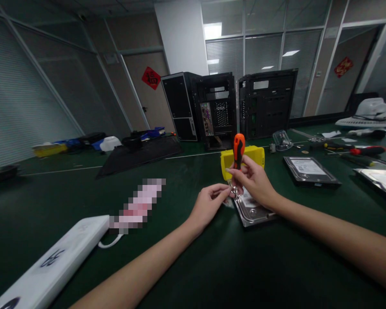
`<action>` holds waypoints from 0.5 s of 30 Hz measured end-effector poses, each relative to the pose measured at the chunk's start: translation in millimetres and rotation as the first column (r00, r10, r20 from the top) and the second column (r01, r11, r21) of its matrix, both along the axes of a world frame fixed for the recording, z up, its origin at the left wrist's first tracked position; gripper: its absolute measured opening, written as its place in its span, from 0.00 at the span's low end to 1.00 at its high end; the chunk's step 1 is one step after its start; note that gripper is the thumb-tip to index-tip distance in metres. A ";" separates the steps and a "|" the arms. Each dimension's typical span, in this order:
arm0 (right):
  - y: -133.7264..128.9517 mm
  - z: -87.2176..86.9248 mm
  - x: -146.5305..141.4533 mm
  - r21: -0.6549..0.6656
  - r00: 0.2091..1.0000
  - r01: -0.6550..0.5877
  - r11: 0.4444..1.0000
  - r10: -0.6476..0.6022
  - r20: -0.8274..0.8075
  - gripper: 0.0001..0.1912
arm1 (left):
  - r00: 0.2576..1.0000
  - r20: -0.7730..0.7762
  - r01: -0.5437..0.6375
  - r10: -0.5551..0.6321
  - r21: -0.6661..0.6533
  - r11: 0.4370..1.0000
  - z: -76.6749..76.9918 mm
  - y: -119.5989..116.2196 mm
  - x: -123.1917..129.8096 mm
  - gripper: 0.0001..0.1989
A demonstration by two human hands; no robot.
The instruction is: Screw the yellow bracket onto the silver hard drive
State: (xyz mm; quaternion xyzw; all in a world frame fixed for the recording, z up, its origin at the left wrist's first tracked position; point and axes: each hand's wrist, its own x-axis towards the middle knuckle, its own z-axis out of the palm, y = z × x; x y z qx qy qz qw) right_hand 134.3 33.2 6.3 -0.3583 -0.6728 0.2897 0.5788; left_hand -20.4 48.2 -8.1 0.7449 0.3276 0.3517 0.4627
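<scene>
1. The orange-and-black screwdriver stood nearly upright, handle up, above the left part of a hard drive that lay on the dark green table.
2. The right hand grasped the screwdriver, its fingers closed around the lower handle.
3. The left hand had its fingertips drawn together at small shiny metal beside the drive's left edge; whether they gripped it, I could not tell.
4. Just behind the hands sat a yellow container, partly hidden by the right hand.
5. To the right lay a second hard drive, label up, with red-and-black-handled tools beyond it.
6. To the left were a long white object with dark markings, a blurred-out pinkish patch beside it, and a black mat farther back.
7. Three black computer cases stood in a row at the back.
</scene>
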 end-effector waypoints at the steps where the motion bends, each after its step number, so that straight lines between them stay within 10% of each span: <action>1: 0.1 -0.2 0.1 0.004 1.000 0.009 1.000 -0.009 0.000 0.12 | 1.000 0.000 0.003 -0.003 -0.007 1.000 0.7 -0.5 0.2 0.13; 15: -5.0 5.2 -0.8 0.073 0.997 0.023 0.997 -0.029 0.077 0.15 | 1.000 0.014 0.016 -0.015 -0.028 0.999 0.7 -0.4 0.9 0.11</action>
